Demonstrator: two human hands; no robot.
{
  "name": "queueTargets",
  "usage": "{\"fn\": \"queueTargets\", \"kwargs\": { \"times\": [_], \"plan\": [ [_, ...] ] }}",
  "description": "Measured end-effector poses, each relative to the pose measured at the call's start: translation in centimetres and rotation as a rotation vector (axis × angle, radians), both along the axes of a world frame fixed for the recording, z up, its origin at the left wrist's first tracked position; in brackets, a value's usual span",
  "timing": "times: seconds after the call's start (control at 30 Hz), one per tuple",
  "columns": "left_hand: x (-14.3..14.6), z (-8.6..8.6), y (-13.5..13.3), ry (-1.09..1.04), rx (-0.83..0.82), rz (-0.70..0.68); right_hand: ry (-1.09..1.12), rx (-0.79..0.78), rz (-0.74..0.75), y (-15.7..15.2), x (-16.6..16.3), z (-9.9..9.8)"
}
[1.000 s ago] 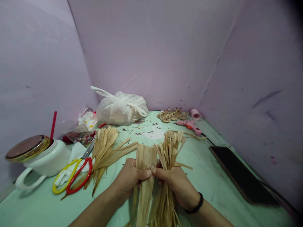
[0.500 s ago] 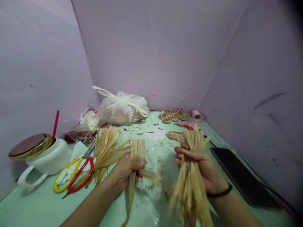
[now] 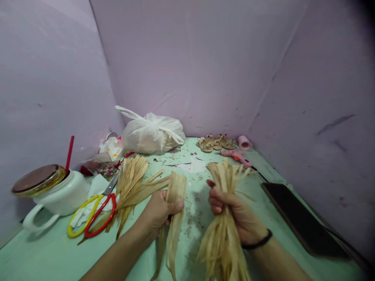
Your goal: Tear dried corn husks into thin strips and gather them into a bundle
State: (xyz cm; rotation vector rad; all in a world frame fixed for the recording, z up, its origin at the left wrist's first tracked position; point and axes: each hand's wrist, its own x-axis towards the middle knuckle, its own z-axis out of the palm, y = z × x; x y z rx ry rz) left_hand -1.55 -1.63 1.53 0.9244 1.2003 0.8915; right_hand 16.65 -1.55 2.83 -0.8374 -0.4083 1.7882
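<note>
Flat dried straw-coloured leaf strips [image 3: 177, 189] are pinched in my left hand [image 3: 159, 212], thumb across the front, with ends trailing down toward me. My right hand [image 3: 231, 208] is closed around a thick bundle of similar dried leaf strips [image 3: 224, 244]; short ends fan out above the fist and long ones hang below. A dark band circles the right wrist. Another pile of dried strips [image 3: 131, 179] lies on the table just left of my left hand. Partly hidden behind the right-hand bundle is a woven straw piece [image 3: 211, 166].
Scissors [image 3: 98, 218] with yellow and red handles lie at left, beside a white lidded mug [image 3: 68, 195]. A tied white plastic bag [image 3: 152, 134] sits at the back. Woven pieces [image 3: 212, 143], a pink glue gun [image 3: 237, 156] and a pink roll [image 3: 244, 143] are back right; a phone [image 3: 299, 218] lies right.
The strip in my left hand, folded over before, now hangs straighter. My right hand has moved left and slightly down with its bundle, uncovering more of the glue gun.
</note>
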Motion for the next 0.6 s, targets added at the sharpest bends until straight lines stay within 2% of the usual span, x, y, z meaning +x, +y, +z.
{"fn": "queueTargets", "kwargs": {
  "times": [0.07,0.13,0.23,0.47,0.6],
  "plan": [
    [0.6,0.0,-0.5,-0.053,0.024,-0.085,-0.138,-0.039,0.052,-0.5,-1.9,-1.2],
    [1.1,0.2,-0.9,-0.101,0.056,-0.169,-0.25,0.012,0.102,-0.9,-3.0,-2.0],
    [1.5,0.5,-1.3,-0.128,0.111,-0.243,-0.403,0.091,0.099,-1.3,-3.3,-2.3],
    [1.3,0.7,-1.2,-0.21,-0.004,-0.181,-0.493,0.152,0.09,-1.1,-2.9,-2.2],
    [1.3,0.4,-1.1,-0.145,-0.003,-0.135,-0.528,0.177,0.106,-1.3,-3.1,-1.9]
  ]
}}
